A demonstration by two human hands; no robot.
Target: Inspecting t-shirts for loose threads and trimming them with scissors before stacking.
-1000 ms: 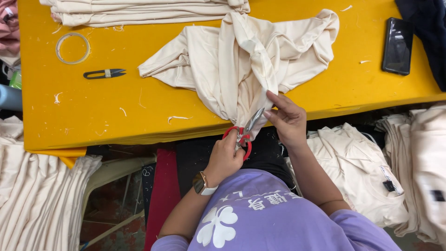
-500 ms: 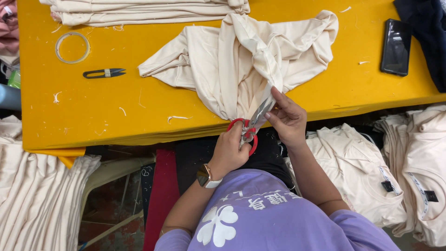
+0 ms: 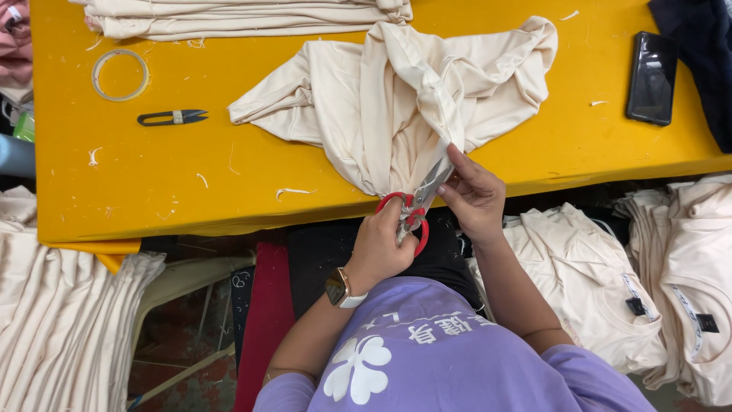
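The person's left hand (image 3: 385, 244) is closed through the red loops of a pair of scissors (image 3: 415, 206), whose metal blades point up toward the edge of a cream garment (image 3: 396, 99). The right hand (image 3: 474, 194) pinches the garment's lower edge just beside the blades, fingers closed on the fabric. The garment lies bunched on the yellow worktop (image 3: 229, 191), its lower end hanging over the near edge where both hands meet. Further left on the worktop lie small black thread snips (image 3: 171, 117) and a ring of clear tape (image 3: 120, 75) — well apart from the hands. A dark phone (image 3: 650, 78) rests near the right end, and folded cream garments (image 3: 244, 15) sit along the far side. More cream garments (image 3: 595, 282) are stacked below the worktop at the right.
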